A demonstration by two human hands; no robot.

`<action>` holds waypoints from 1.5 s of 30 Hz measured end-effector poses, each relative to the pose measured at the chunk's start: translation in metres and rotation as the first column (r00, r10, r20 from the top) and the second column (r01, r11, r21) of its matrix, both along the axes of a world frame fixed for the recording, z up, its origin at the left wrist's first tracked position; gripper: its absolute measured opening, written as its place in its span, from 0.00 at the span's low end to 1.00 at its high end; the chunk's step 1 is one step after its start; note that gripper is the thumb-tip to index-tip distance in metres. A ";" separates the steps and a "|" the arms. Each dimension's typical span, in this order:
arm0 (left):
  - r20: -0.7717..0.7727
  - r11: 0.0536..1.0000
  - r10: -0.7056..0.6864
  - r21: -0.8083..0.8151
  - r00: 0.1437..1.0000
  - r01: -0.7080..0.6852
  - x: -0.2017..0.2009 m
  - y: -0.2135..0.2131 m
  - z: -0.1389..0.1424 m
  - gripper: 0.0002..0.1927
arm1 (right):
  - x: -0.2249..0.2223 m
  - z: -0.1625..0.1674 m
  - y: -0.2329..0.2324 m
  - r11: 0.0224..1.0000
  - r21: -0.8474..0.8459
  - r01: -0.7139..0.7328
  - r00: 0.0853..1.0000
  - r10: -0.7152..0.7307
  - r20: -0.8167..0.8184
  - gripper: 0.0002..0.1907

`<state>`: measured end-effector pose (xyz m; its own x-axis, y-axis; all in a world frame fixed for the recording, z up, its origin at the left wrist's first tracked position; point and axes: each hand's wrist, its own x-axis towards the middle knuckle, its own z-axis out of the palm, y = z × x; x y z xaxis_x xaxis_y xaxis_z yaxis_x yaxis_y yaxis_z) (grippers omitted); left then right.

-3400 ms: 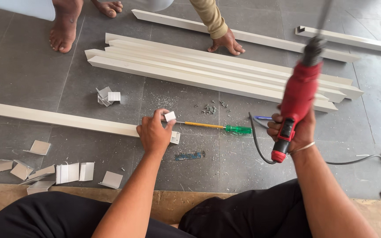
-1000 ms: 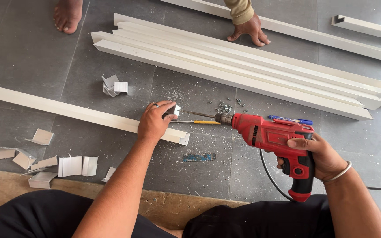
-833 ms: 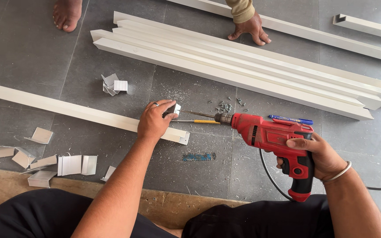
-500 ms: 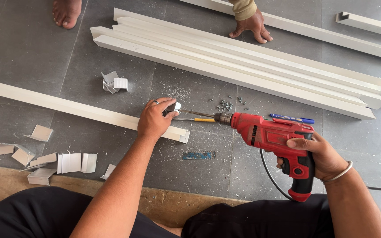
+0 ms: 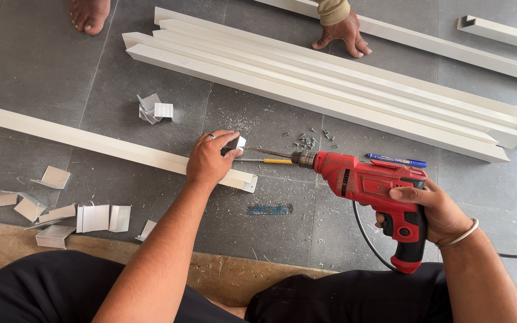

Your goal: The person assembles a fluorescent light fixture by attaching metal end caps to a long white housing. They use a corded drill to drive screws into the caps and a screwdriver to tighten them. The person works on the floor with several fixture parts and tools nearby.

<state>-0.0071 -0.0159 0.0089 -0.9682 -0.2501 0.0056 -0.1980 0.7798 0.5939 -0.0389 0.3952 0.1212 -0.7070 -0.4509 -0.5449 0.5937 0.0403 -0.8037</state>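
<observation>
my left hand [image 5: 210,160] clamps small metal bracket [image 5: 235,143] against end of long white channel [image 5: 91,141] lying on grey floor [image 5: 31,78]. my right hand [image 5: 432,209] wrapped round grip of red drill [image 5: 372,182], bit level, tip at bracket. yellow-shafted screwdriver [image 5: 267,160] on floor under bit. loose screws [image 5: 306,141] just beyond chuck, blue pen [image 5: 396,160] beside drill body. stack of white channels [image 5: 330,90] further out; another person's hand [image 5: 342,36] rests near them. cut bracket pieces [image 5: 91,216] near my left knee.
</observation>
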 end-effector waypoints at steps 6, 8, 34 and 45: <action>-0.004 1.000 -0.008 -0.005 1.000 0.008 0.000 -0.001 -0.001 0.22 | 0.000 0.001 -0.001 1.000 0.003 0.003 1.000 -0.003 0.000 0.36; 0.001 1.000 -0.006 -0.005 1.000 0.006 -0.001 -0.001 -0.001 0.22 | 0.000 0.001 -0.001 1.000 -0.006 0.004 1.000 -0.004 -0.001 0.36; 0.004 1.000 -0.001 -0.006 1.000 0.001 -0.001 0.000 0.001 0.22 | -0.001 0.003 -0.002 1.000 0.009 0.001 1.000 -0.002 0.009 0.38; -0.018 0.999 -0.036 0.010 0.999 0.036 -0.004 -0.003 -0.003 0.21 | -0.004 0.007 -0.003 0.999 0.054 -0.009 1.000 0.008 0.008 0.33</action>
<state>-0.0110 -0.0190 0.0054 -0.9764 -0.2149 0.0209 -0.1587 0.7800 0.6053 -0.0426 0.3926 0.1286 -0.6990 -0.4269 -0.5737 0.5992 0.0884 -0.7957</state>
